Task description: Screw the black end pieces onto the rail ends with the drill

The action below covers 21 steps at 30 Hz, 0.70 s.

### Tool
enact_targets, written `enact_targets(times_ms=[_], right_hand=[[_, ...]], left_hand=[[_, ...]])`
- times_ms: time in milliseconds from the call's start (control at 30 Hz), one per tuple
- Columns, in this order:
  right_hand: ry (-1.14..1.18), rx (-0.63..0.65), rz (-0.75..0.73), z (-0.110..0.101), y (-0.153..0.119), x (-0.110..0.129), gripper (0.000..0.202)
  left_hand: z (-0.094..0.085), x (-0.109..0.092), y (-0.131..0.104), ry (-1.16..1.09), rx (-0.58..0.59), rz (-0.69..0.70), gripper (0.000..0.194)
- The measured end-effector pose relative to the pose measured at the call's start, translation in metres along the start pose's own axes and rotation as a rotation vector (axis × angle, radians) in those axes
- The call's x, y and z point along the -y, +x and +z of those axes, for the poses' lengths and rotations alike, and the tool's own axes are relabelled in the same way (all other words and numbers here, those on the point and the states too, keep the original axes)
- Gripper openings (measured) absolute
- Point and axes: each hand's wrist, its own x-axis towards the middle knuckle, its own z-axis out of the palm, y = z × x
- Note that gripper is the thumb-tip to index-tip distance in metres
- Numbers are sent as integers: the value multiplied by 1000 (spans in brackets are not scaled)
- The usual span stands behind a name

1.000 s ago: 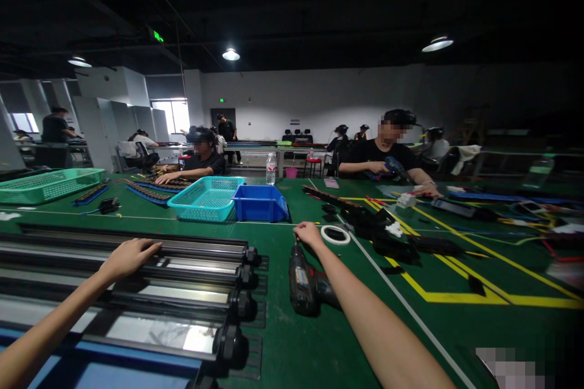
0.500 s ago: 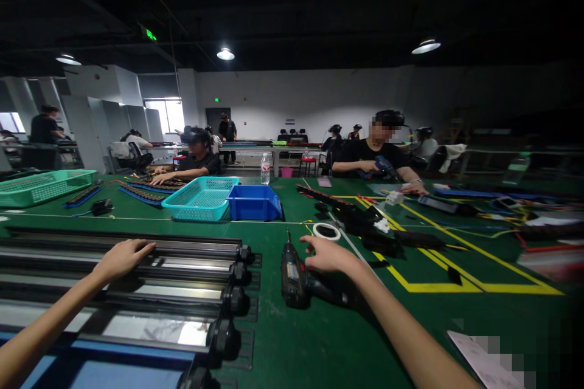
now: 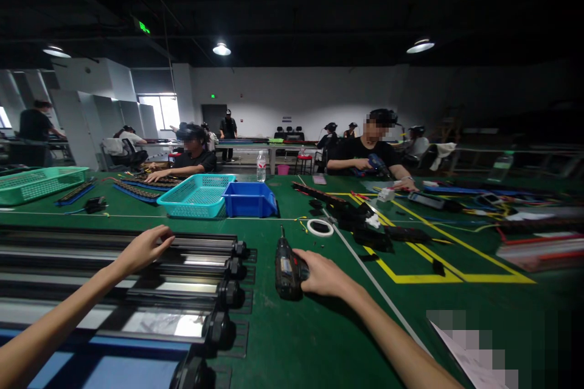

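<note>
Right grip (image 3: pixel 325 273) clasps drill (image 3: pixel 285 273) near white ring (image 3: pixel 320 234).

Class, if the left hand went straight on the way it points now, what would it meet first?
The left hand would likely meet the turquoise basket beyond the metal rails; the hand's height is unclear.

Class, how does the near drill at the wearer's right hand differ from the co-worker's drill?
Colour: the near drill is mostly black; the co-worker's drill has blue on its body.
Pose: the near drill lies on the green table; the co-worker's drill is held above it.
Shared: both are handheld power tools.
</note>
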Motion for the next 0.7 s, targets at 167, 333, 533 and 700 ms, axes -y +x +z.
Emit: enact_targets(times_ms=[167,333,533,700], right_hand=[[210,-161,-60,-18,2,17,76],[867,-201,-131,-35,22,44,80],[1421,-166,44,-16,44,46,36],[1685,46,110,-3,64,29,18]], left_hand=[[15,-59,11,16,43,164,38],[35,-96,20,-47,99,195,41],[53,-119,32,-117,142,138,48],[58,-122,38,-71,219,103,52]])
